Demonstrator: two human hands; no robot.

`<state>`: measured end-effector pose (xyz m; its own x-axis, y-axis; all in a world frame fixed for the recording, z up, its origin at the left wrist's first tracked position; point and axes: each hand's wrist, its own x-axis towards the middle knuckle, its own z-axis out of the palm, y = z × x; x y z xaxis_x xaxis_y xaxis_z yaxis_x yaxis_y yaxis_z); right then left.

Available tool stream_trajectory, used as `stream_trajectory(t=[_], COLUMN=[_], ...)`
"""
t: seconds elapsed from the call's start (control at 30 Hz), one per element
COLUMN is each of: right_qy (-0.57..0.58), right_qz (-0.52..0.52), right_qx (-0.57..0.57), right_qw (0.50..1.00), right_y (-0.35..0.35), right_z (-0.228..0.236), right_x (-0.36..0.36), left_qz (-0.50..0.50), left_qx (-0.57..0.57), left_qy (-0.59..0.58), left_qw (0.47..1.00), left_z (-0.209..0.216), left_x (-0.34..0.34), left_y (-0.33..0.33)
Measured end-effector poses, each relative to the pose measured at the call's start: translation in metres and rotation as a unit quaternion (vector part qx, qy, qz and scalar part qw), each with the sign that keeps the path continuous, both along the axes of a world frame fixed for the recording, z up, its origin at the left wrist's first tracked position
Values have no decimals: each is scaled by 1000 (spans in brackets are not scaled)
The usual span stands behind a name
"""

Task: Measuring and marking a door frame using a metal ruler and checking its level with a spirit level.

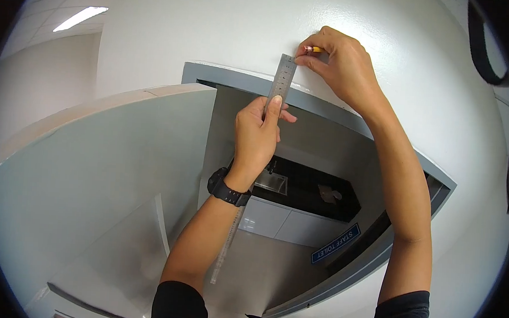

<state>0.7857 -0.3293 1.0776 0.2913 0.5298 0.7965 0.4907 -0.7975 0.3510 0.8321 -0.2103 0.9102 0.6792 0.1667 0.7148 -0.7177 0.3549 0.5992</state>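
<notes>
A long metal ruler (282,77) stands nearly upright against the top of the grey door frame (332,107), its upper end on the white wall (215,30). My left hand (256,135) grips it, thumb pressed along its face. The ruler's lower length passes behind my left forearm and hangs below in the doorway. A yellow pencil (316,49) with a pink eraser end is pinched in my right hand (350,63), just right of the ruler's top edge. Its tip is too small to make out. A black watch (230,191) circles my left wrist.
A pale door (122,152) stands ajar on the left, its top edge near the frame. Beyond the doorway are a black counter (316,197) with a metal sink (273,182) and white cabinets (266,217). A blue sign (335,244) is at lower right.
</notes>
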Motion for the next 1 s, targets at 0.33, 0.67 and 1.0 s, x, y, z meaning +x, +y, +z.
stream_trajectory(t=[0.33, 0.67, 1.0], right_qy=[1, 47, 126], right_qz=[-8, 106, 225], right_qx=[-1, 37, 76], right_qw=[1000, 993, 963], right_y=[1, -3, 0], right_z=[0, 17, 26], right_x=[-3, -5, -6], left_qz=[16, 12, 14], left_qx=[4, 3, 0], left_qy=[2, 3, 1], left_qw=[1000, 1000, 1000], left_z=[2, 2, 3], left_x=[-5, -4, -4], left_y=[0, -1, -1])
